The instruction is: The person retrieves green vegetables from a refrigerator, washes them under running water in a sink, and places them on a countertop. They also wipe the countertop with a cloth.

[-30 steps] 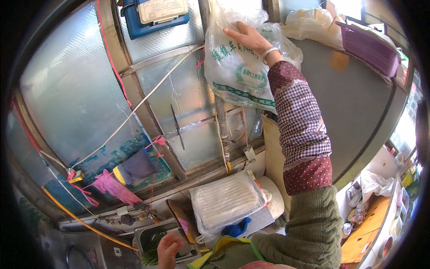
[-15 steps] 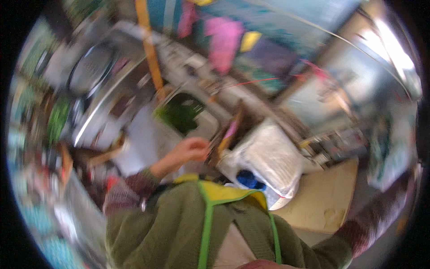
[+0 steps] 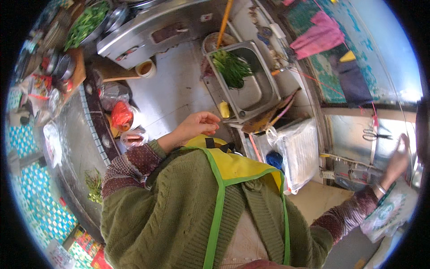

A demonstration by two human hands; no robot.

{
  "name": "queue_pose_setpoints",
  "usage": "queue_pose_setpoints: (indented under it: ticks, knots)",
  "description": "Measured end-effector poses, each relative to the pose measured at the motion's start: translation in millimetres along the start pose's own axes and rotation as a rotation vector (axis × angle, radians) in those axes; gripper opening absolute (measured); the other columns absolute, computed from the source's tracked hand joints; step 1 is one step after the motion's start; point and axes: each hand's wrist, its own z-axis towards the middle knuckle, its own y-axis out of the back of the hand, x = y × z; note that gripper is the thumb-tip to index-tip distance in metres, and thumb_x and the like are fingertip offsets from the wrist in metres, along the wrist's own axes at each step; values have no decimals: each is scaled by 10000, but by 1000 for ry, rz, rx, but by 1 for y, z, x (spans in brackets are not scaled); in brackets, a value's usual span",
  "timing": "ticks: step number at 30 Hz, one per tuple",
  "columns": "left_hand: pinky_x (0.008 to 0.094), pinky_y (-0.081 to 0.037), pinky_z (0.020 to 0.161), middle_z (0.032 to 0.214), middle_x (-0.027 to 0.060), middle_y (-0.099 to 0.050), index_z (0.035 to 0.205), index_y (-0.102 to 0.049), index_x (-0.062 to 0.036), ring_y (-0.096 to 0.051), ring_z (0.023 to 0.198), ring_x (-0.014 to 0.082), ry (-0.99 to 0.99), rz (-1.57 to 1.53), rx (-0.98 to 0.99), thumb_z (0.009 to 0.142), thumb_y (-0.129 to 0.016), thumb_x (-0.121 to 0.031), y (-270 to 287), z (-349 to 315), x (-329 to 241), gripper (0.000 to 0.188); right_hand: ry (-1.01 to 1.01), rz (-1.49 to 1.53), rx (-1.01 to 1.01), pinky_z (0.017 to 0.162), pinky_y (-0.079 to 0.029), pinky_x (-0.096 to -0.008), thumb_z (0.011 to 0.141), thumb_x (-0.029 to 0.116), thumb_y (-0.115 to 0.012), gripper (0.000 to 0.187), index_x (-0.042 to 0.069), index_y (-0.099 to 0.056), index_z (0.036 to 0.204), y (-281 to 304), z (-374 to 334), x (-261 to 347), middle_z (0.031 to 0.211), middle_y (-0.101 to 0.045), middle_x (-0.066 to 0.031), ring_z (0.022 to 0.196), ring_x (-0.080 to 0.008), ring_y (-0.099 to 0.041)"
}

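Left hand (image 3: 197,124) out in front of the yellow, green-edged apron (image 3: 237,167), fingers loosely bent, thumb and fingertips a little apart, nothing in it. Right hand (image 3: 396,161) stretched far to the right, blurred, near the dark-handled scissors (image 3: 375,135) by the window; white translucent plastic bag with green print (image 3: 389,213) is right at its wrist, but can't tell if the fingers are clamped on it, nor what's inside. Rectangular stainless-steel sink basin (image 3: 262,89) ahead contains long-stemmed green vegetables (image 3: 233,69), heaped toward its left end. Upper left, round metal bowl (image 3: 103,28) heaped with leafy greens (image 3: 86,22). Pale round bucket (image 3: 152,73) on the floor, something brown inside. Knotted red plastic bag (image 3: 121,114) near it, contents hidden.
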Motion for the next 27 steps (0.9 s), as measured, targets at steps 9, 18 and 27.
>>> queue_pose_setpoints:
  ticks: [9,18,27]
  knots:
    - [259,-503,651,812,18,-649,942,-654,-37,-600,712,102,-326,-284,-450,989,-646,-226,95,-114,50,195,281,873,627,919,-495,-343,969,181,-648,182,11,-691,1016,-218,-65,401,1061,-725,-120,1003,-207,-655]
    - [252,-474,601,713,-1,-640,804,-693,-23,-560,637,76,-402,-333,-1124,983,-655,-301,103,-223,123,333,613,1078,1006,685,-476,-297,1052,287,-531,384,-23,-659,865,-238,-70,577,725,-665,-83,690,-133,-612]
    - [267,-502,869,1072,59,-693,1397,-559,-18,-624,973,115,-459,-514,-1668,964,-661,-120,42,-299,235,457,1235,1128,1191,757,-523,-347,998,248,-590,269,2,-672,1070,-194,-131,755,937,-723,-153,842,-248,-707]
